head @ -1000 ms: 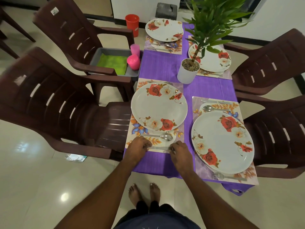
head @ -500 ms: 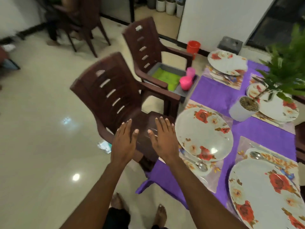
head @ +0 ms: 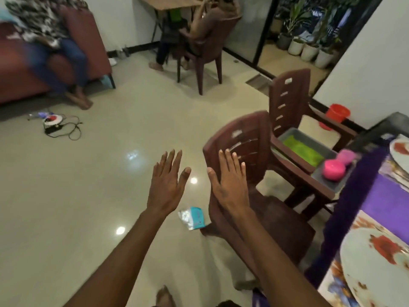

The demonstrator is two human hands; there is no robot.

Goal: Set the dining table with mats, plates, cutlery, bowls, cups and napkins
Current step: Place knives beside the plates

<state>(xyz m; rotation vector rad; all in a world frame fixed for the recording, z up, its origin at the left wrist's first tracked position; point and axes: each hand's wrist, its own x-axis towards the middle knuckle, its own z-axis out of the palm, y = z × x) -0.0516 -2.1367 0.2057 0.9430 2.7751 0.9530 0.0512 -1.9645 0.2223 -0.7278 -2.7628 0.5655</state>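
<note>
Head view: my left hand [head: 167, 187] and right hand [head: 230, 182] are spread flat, holding nothing. At the right edge, a flowered plate [head: 376, 267] sits on its mat [head: 332, 282]. Pink cups [head: 334, 170] and green napkins [head: 303, 149] wait in a tray [head: 327, 183] on the chair, unplaced. No writing is readable.

Dim indoor light, floor glare, motion blur

At three o'clock the table [head: 385, 196] runs off the edge, its near plate [head: 376, 269] cut and smeared. The near chair [head: 254, 156] blurs; the right hand [head: 230, 182] covers part of its back.
</note>
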